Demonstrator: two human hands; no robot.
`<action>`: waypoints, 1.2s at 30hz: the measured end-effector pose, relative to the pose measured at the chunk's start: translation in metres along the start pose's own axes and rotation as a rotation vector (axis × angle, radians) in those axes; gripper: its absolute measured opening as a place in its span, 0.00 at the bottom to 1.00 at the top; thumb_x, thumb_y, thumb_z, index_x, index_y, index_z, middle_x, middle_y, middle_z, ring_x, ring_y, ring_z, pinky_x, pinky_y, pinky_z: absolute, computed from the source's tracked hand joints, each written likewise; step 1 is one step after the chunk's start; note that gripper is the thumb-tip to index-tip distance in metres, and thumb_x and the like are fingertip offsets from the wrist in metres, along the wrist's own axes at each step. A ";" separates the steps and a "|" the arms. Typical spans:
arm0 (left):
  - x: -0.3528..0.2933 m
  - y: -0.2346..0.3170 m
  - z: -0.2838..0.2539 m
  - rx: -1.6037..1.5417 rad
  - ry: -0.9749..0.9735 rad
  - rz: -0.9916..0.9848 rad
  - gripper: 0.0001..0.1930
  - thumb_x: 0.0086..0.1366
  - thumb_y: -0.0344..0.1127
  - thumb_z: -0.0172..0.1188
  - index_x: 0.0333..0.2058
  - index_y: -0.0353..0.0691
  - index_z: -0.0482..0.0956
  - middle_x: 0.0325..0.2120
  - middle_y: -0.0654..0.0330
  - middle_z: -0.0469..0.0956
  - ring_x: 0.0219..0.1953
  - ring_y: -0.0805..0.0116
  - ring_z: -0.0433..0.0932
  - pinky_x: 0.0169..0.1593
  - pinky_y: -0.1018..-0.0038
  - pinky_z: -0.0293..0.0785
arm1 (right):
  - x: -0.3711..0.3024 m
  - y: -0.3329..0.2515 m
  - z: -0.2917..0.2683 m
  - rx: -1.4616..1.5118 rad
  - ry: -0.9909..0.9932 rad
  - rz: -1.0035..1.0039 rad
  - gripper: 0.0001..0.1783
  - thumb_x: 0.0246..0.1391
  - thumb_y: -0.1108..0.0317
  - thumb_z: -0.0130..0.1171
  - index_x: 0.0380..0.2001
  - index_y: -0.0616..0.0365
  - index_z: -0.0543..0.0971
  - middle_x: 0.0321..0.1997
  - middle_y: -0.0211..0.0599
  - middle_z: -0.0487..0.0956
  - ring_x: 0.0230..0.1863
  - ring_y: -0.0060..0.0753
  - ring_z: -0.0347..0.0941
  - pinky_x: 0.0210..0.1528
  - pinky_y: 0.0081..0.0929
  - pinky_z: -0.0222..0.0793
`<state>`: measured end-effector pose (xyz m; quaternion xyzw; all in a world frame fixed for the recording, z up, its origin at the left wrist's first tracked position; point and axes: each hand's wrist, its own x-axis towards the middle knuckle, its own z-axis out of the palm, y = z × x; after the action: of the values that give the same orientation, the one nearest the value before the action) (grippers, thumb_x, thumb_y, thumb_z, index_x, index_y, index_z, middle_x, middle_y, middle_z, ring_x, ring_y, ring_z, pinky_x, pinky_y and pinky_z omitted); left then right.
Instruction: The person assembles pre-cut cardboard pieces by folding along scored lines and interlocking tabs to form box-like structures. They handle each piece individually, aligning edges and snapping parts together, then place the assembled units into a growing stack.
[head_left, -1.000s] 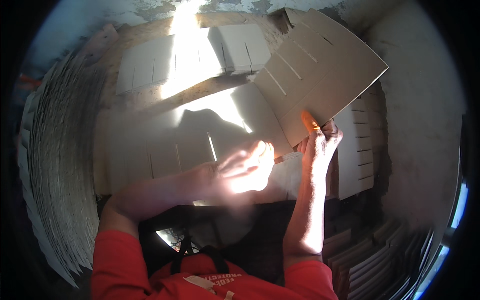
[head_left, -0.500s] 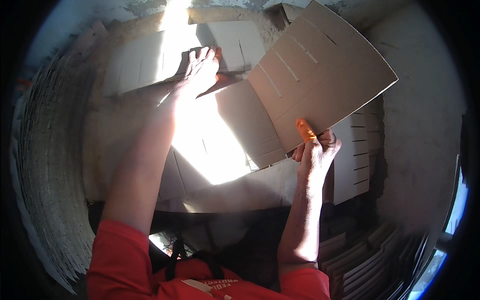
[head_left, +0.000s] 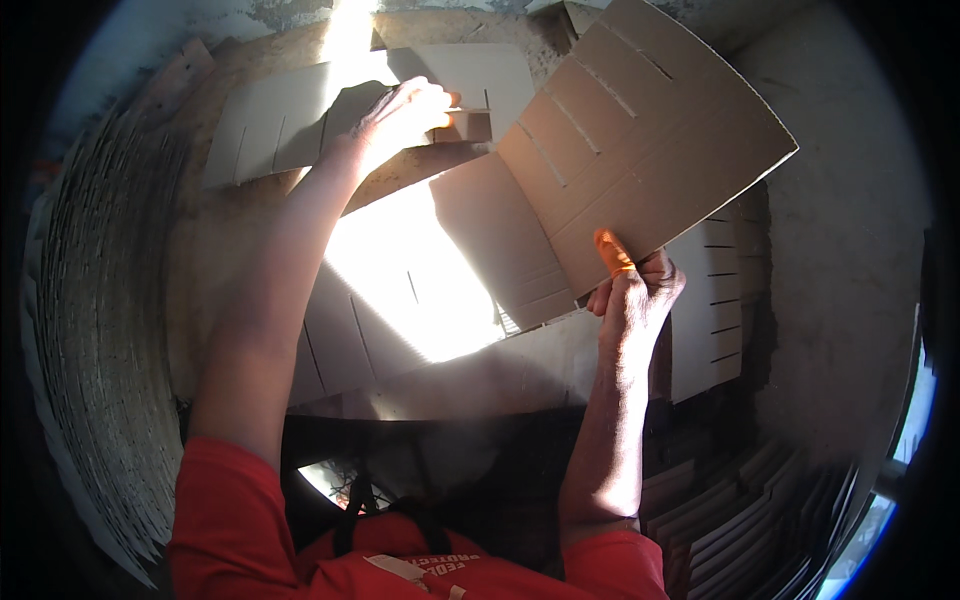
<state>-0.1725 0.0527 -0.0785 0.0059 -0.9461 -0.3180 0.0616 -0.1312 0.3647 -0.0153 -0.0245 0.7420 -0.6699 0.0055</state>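
Observation:
My right hand (head_left: 640,285) is closed on the lower corner of a brown cardboard sheet (head_left: 650,120) with cut slots. Its thumb wears an orange cover and presses on the sheet's face. The sheet is raised and tilted, standing over the right part of a flat cardboard sheet (head_left: 495,235) on the table. At the far side, my left hand (head_left: 405,115) has its fingers curled at the near edge of another slotted cardboard sheet (head_left: 265,130). That edge appears lifted under the fingers; the hand itself hides part of the grip.
A tall stack of cardboard sheets (head_left: 100,330) stands along the left. More slotted cardboard (head_left: 705,315) lies at the table's right side. Several sheets (head_left: 740,530) stand in rows at the lower right. A wall (head_left: 850,240) rises on the right, and strong sunlight washes out the middle.
My left hand has gone from lying spread on the far sheet to curling its fingers at its edge, which has lifted slightly. My right hand and its sheet have barely moved.

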 end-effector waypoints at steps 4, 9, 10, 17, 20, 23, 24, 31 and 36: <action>0.009 -0.005 -0.002 0.304 0.118 0.173 0.07 0.67 0.34 0.53 0.37 0.37 0.76 0.37 0.53 0.74 0.45 0.59 0.75 0.51 0.64 0.75 | 0.000 -0.001 0.002 -0.001 0.003 0.009 0.05 0.54 0.75 0.64 0.27 0.65 0.79 0.10 0.26 0.68 0.06 0.14 0.58 0.10 0.18 0.52; 0.014 0.015 0.003 0.737 0.137 0.340 0.07 0.60 0.28 0.52 0.37 0.34 0.74 0.33 0.53 0.71 0.42 0.60 0.74 0.42 0.69 0.79 | -0.001 -0.007 0.007 0.040 0.014 0.058 0.10 0.53 0.73 0.67 0.22 0.63 0.77 0.09 0.23 0.64 0.07 0.13 0.54 0.11 0.19 0.49; 0.011 0.024 0.004 0.802 0.098 0.367 0.07 0.59 0.27 0.53 0.36 0.34 0.74 0.33 0.53 0.71 0.43 0.60 0.74 0.42 0.69 0.79 | -0.002 -0.006 0.006 0.035 0.017 0.066 0.11 0.53 0.73 0.68 0.22 0.63 0.77 0.09 0.23 0.63 0.07 0.12 0.54 0.11 0.20 0.49; -0.001 0.032 0.006 0.890 0.096 0.393 0.07 0.53 0.24 0.56 0.33 0.32 0.75 0.34 0.55 0.70 0.41 0.63 0.73 0.37 0.72 0.80 | 0.001 -0.005 0.004 0.056 0.011 0.047 0.10 0.53 0.74 0.67 0.21 0.63 0.77 0.09 0.23 0.65 0.07 0.13 0.55 0.11 0.21 0.50; -0.007 0.034 0.003 0.919 0.043 0.428 0.08 0.53 0.24 0.56 0.34 0.32 0.75 0.34 0.54 0.70 0.42 0.62 0.73 0.40 0.72 0.80 | 0.001 -0.008 0.004 0.049 -0.002 0.043 0.10 0.54 0.74 0.67 0.22 0.63 0.77 0.09 0.24 0.66 0.07 0.14 0.56 0.11 0.21 0.52; -0.009 0.031 0.003 0.753 0.188 0.620 0.08 0.53 0.26 0.58 0.34 0.33 0.76 0.34 0.54 0.70 0.41 0.62 0.73 0.39 0.75 0.79 | 0.002 -0.005 0.004 0.059 -0.037 0.022 0.09 0.54 0.74 0.67 0.22 0.63 0.78 0.09 0.25 0.67 0.07 0.14 0.57 0.11 0.21 0.53; -0.010 0.030 0.005 0.816 0.204 0.678 0.09 0.52 0.28 0.59 0.34 0.34 0.77 0.34 0.54 0.70 0.40 0.62 0.72 0.37 0.76 0.79 | 0.001 -0.007 0.005 0.044 -0.038 0.022 0.09 0.54 0.73 0.67 0.23 0.63 0.78 0.10 0.25 0.67 0.07 0.14 0.57 0.11 0.21 0.53; -0.035 0.080 0.019 0.695 0.188 0.671 0.10 0.53 0.26 0.58 0.36 0.34 0.75 0.34 0.57 0.71 0.39 0.66 0.72 0.30 0.74 0.80 | 0.007 -0.011 -0.002 -0.041 -0.101 -0.008 0.13 0.54 0.64 0.70 0.28 0.64 0.80 0.11 0.25 0.68 0.08 0.15 0.58 0.12 0.21 0.54; -0.054 0.124 0.008 0.958 -0.146 0.712 0.09 0.48 0.28 0.60 0.31 0.38 0.77 0.36 0.56 0.74 0.45 0.61 0.73 0.38 0.73 0.76 | 0.005 -0.020 -0.011 -0.067 -0.012 -0.216 0.08 0.55 0.69 0.67 0.32 0.64 0.81 0.17 0.26 0.74 0.12 0.11 0.59 0.15 0.16 0.53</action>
<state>-0.1162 0.1590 -0.0160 -0.3059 -0.9298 0.1842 0.0895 -0.1360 0.3732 0.0062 -0.1086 0.7569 -0.6413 -0.0634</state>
